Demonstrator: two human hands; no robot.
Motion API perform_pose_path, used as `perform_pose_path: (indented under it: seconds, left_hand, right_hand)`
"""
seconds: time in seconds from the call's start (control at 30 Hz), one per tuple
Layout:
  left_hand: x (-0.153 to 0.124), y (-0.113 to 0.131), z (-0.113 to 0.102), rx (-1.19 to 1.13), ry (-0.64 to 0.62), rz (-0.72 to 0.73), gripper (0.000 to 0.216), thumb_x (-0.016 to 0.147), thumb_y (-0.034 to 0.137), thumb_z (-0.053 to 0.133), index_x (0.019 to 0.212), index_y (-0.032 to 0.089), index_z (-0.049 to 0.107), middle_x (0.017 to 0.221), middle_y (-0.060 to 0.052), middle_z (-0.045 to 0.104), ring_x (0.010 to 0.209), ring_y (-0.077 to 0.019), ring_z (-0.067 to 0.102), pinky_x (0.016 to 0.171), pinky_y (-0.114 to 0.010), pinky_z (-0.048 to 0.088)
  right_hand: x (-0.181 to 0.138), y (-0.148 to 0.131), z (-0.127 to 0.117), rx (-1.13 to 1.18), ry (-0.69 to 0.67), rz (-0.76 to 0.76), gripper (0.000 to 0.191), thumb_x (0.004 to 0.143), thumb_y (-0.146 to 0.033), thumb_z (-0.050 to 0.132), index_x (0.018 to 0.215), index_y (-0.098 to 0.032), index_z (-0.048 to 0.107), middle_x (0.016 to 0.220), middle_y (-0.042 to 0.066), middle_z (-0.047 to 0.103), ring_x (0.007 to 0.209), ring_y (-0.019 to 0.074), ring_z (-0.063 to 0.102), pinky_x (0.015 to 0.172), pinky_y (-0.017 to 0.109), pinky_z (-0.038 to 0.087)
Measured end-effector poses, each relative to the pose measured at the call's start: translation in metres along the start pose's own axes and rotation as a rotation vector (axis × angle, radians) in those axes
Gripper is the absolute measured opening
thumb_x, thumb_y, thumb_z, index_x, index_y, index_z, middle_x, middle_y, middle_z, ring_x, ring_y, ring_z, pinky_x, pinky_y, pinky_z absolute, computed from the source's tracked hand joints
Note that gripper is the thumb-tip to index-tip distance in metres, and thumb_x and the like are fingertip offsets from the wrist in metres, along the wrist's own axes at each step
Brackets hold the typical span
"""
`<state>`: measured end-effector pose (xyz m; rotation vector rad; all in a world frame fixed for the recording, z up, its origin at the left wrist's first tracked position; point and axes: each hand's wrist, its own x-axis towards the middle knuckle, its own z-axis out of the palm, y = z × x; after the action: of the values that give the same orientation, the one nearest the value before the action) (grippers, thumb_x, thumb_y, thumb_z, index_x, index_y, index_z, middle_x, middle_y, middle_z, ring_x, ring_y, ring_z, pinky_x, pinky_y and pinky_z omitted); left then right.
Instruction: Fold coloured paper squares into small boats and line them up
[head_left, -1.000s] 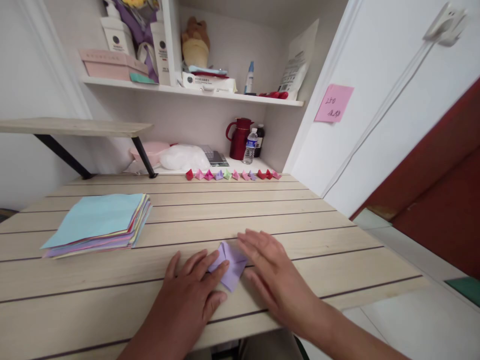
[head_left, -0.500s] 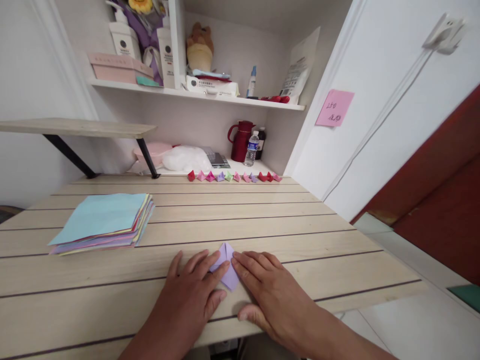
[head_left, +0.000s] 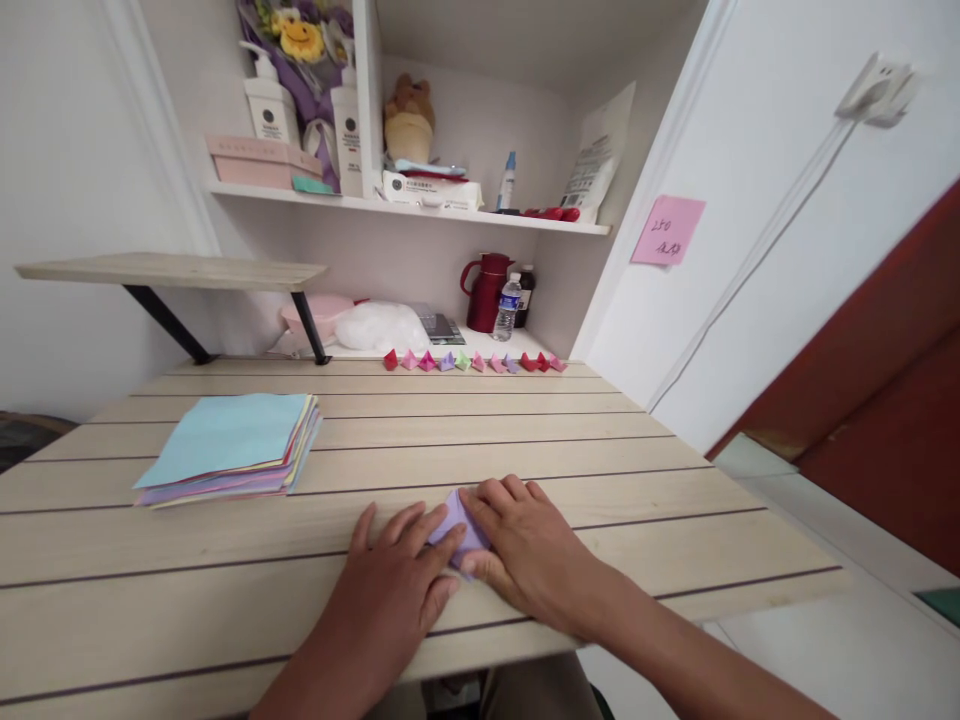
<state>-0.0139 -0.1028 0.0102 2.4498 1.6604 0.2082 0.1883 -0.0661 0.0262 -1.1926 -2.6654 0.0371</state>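
Observation:
A folded piece of purple origami paper [head_left: 466, 536] lies on the slatted wooden table near its front edge. My left hand [head_left: 401, 565] rests on it from the left, fingers spread, with the index fingertip pressing on the paper. From the right, my right hand [head_left: 525, 545] covers part of the paper. Its index finger lies along the upper right edge and its thumb is at the lower corner, so the paper's right side is between them. The other right fingers are bent close together. How the paper is folded beneath the fingers is partly hidden.
A stack of coloured paper sheets [head_left: 232, 440], light blue on top, sits at the left. Several small folded paper pieces [head_left: 463, 362] line the table's back edge. Behind them stand a dark red jug [head_left: 489, 292] and a water bottle [head_left: 508, 308]. A raised wooden shelf [head_left: 180, 270] overhangs the back left.
My right hand has closed in over the paper's right side, its thumb moving up to the lower corner. The left hand stays on the paper. The camera view has shifted slightly.

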Motion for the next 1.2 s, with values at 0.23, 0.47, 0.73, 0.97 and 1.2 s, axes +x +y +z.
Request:
perform_pose_path:
  seconds: [0.23, 0.47, 0.73, 0.97, 1.2]
  left_hand:
    - [-0.002, -0.003, 0.002, -0.012, 0.032, 0.026, 0.048, 0.093, 0.032, 0.052, 0.139, 0.044, 0.048, 0.150, -0.001, 0.050, 0.139, -0.0309, 0.044, 0.113, -0.070, 0.022]
    - [-0.001, -0.002, 0.002, -0.005, 0.063, 0.030, 0.045, 0.093, 0.031, 0.052, 0.136, 0.042, 0.053, 0.147, -0.002, 0.054, 0.136, -0.0302, 0.047, 0.114, -0.066, 0.024]
    - [-0.005, -0.005, 0.003, -0.027, 0.060, 0.054, 0.047, 0.093, 0.033, 0.052, 0.138, 0.045, 0.049, 0.149, 0.000, 0.052, 0.139, -0.0288, 0.044, 0.115, -0.066, 0.021]
    - [-0.009, -0.013, 0.006, -0.074, 0.057, 0.087, 0.056, 0.092, 0.036, 0.054, 0.146, 0.037, 0.040, 0.151, -0.002, 0.049, 0.142, -0.0275, 0.040, 0.119, -0.063, 0.019]
    - [-0.049, -0.013, 0.012, -0.440, 0.320, 0.039, 0.054, 0.095, 0.045, 0.048, 0.146, 0.035, 0.039, 0.119, -0.001, 0.072, 0.111, -0.0185, 0.066, 0.101, -0.036, 0.051]
  right_hand:
    - [-0.027, 0.017, 0.006, 0.146, 0.067, -0.058, 0.061, 0.102, -0.051, 0.037, 0.155, -0.020, 0.030, 0.149, 0.016, 0.045, 0.134, 0.0289, 0.042, 0.110, 0.047, 0.038]
    - [-0.040, 0.002, 0.000, 0.026, 0.035, 0.002, 0.057, 0.097, -0.055, 0.048, 0.145, -0.024, 0.049, 0.149, 0.012, 0.049, 0.131, 0.0343, 0.046, 0.106, 0.056, 0.041]
    - [-0.048, 0.022, -0.004, 0.114, 0.132, -0.082, 0.054, 0.102, -0.048, 0.040, 0.147, -0.018, 0.045, 0.153, 0.013, 0.044, 0.141, 0.0302, 0.039, 0.116, 0.054, 0.033]
    - [-0.039, -0.009, 0.019, 0.094, 0.073, -0.221, 0.091, 0.093, -0.061, 0.053, 0.158, -0.008, 0.017, 0.160, 0.021, 0.028, 0.149, 0.0310, 0.026, 0.119, 0.051, 0.031]
    - [-0.058, -0.025, 0.052, 0.023, 0.251, -0.287, 0.051, 0.094, -0.026, 0.058, 0.143, -0.017, 0.048, 0.145, 0.015, 0.054, 0.135, 0.0316, 0.049, 0.109, 0.051, 0.046]
